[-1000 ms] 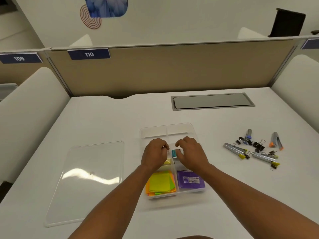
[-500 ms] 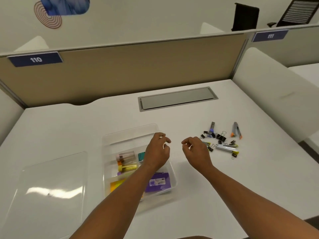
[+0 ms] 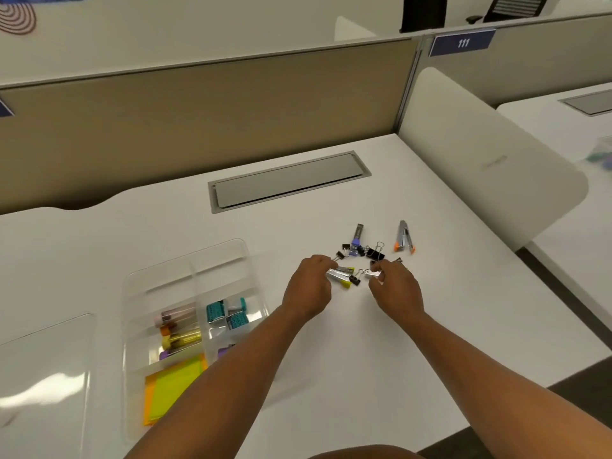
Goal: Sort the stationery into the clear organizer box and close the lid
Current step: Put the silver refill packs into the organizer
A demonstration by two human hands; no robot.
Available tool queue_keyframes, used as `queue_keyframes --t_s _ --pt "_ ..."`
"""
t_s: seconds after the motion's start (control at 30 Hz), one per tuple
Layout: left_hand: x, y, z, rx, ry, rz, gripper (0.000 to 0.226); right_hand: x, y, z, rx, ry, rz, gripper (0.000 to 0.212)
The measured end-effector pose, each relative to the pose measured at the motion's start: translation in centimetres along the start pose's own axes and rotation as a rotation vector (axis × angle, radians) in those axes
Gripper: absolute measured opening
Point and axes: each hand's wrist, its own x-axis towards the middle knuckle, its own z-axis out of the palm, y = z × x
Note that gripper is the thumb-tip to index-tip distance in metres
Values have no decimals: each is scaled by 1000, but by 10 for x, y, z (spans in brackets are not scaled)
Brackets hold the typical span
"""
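The clear organizer box [image 3: 139,279] sits on the white desk at left, holding tubes, teal staple boxes and yellow and orange sticky notes. Its clear lid [image 3: 43,369] lies flat further left. To the right lies a pile of black binder clips [image 3: 376,253] and small staplers. My left hand [image 3: 309,289] pinches a silver stapler with a yellow tip [image 3: 341,276]. My right hand [image 3: 395,289] pinches a second silver stapler [image 3: 372,274]; most of it is hidden under the fingers. An orange-tipped stapler [image 3: 404,238] and a purple-tipped one [image 3: 357,238] lie beyond.
A grey cable hatch [image 3: 288,182] is set into the desk behind the pile. A beige partition [image 3: 198,127] runs along the back and a white divider [image 3: 480,154] stands at the right. The desk edge is near at lower right.
Both hands left the organizer box and moved right to the pile of clips and staplers, each taking hold of a silver stapler. The view has swung to the right.
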Motion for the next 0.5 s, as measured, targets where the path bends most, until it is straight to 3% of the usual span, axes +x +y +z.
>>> queue_keyframes --t_s 0.23,0.5 --pt "20 9 22 69 -122 43 51 20 22 -8 -265 -88 -84 37" --pt "29 9 30 277 -189 59 53 33 30 -6 -396 -148 -117 29"
